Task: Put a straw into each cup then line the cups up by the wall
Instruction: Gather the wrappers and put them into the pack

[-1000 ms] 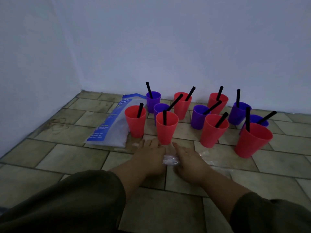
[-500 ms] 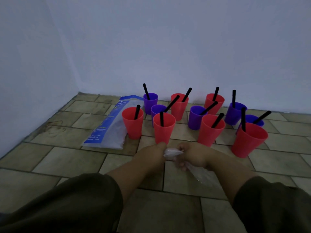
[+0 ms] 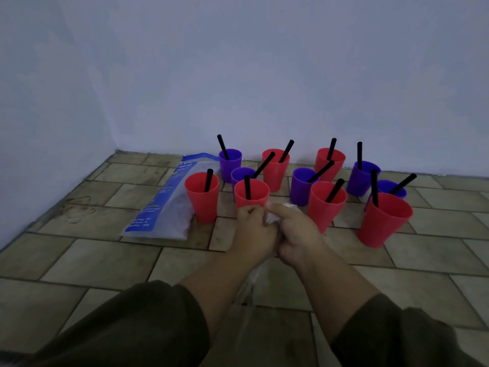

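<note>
Several red and purple cups stand clustered on the tiled floor near the back wall, each with a black straw in it. Closest to me are a red cup [image 3: 251, 193] and another red cup [image 3: 202, 197] to its left; a large red cup [image 3: 382, 223] stands at the right. My left hand [image 3: 252, 231] and my right hand [image 3: 296, 230] are raised together in front of the cups, both gripping a clear plastic wrapper [image 3: 274, 217] whose loose end hangs down between my forearms.
A white and blue plastic bag [image 3: 161, 205] lies flat on the floor left of the cups. The back wall [image 3: 264, 88] meets a side wall in the corner at the left. Tiled floor [image 3: 92, 260] stretches in front.
Both hands have lifted from the floor with the clear wrapper and bunched it between them, now closer to the front red cup.
</note>
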